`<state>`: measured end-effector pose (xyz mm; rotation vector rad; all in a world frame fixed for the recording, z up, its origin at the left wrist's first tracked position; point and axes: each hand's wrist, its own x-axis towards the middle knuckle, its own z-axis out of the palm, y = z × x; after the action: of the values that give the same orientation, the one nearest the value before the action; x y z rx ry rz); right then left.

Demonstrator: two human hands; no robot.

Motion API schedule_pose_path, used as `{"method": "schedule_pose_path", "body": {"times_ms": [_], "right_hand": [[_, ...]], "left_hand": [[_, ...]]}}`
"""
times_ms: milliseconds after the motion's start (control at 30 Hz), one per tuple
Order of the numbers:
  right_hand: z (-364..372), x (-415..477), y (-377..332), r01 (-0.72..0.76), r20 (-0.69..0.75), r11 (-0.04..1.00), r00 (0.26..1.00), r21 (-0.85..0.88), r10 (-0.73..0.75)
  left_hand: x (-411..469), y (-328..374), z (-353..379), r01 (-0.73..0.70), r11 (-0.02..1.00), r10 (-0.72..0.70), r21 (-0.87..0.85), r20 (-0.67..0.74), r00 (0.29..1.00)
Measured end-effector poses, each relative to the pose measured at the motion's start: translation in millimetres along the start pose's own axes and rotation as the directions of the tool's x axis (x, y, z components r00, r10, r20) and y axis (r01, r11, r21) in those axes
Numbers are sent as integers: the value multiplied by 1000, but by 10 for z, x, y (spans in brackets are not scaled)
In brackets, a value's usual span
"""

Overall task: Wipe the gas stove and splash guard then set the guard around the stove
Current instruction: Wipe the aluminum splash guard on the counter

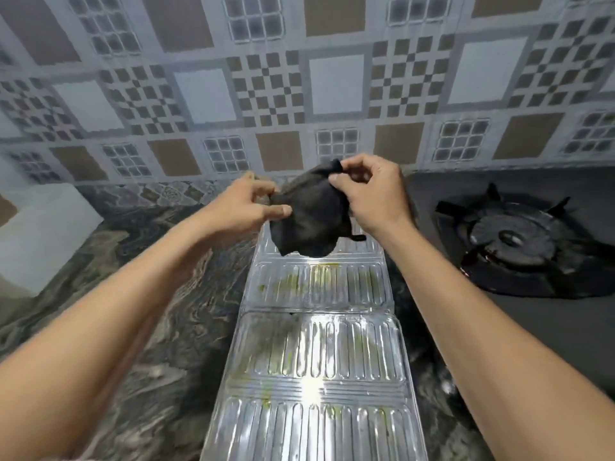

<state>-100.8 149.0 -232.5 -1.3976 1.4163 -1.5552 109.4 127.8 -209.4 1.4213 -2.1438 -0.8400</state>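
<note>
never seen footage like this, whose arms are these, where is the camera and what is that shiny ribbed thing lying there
There is no machine here. A person wears one camera on the head, looking down at their own bare arms. The left hand and right hand together hold a crumpled black cloth in the air. Below it, flat on the swirly marbled stone counter, lies a shiny ribbed foil splash guard with greenish smears. To the right sits a black gas stove. Behind is a patterned tile wall.
</note>
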Motion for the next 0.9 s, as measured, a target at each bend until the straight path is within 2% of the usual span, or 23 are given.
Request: {"method": "schedule_pose_path", "body": {"times_ms": [67,167,367,467,567,700,800,833,900], "right_hand": [[122,86,161,-52,-16,998,999,-34,51],[229,219,434,-158,-50,985,987,-69,155],[293,531,1078,-415,-64,875,909,-250,413],[363,697,1351,-451,-73,799,884,-398,462],[547,786,1571,-407,-75,707,890,-578,450],[838,800,1708,-282,-74,563,928,-777,364],[1162,688,1766,-205,-64,529,960,-824,272],[1282,636,1803,-198,-51,510,956,-837,288],[1484,539,1909,-235,-35,430,905,-872,424]], "left_hand": [[223,-173,-32,52,993,-45,-102,76,996],[505,-462,-1,75,983,-45,-167,173,984],[962,-1086,367,250,950,-187,-189,299,936],[1188,-1299,597,322,927,-251,-193,320,913],[1365,-1578,792,338,921,-284,-192,261,923],[1496,-1865,927,218,975,-210,-36,149,966],[1517,-2105,822,127,985,-133,116,50,990],[1522,-2236,757,87,978,-97,191,40,995],[1523,-2482,631,23,927,-62,375,92,994]]}}
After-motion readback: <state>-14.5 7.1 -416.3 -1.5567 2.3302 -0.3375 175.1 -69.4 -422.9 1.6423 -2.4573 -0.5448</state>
